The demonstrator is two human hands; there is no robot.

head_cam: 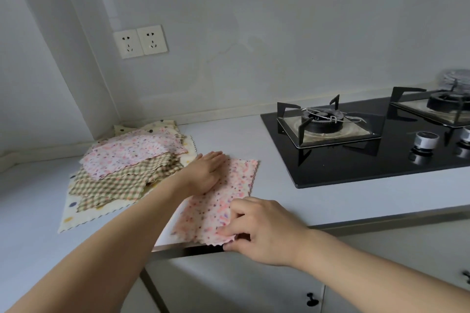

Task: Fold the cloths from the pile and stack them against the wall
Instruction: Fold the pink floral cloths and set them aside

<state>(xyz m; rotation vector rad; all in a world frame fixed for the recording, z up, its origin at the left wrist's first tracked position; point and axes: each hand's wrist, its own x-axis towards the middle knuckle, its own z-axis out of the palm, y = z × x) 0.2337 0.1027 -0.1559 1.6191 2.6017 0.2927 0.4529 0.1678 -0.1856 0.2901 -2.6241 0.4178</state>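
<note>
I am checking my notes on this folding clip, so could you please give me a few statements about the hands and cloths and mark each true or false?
1. The left hand lies flat on the pink floral cloth. True.
2. The right hand rests on the stove. False: its fingers pinch the near edge of the pink floral cloth.
3. The pile of cloths lies left of the pink floral cloth. True.
4. The top cloth of the pile is green checked. False: it is pink floral, with checked ones under it.
5. A pot stands on the stove. False: both burners are bare.
</note>
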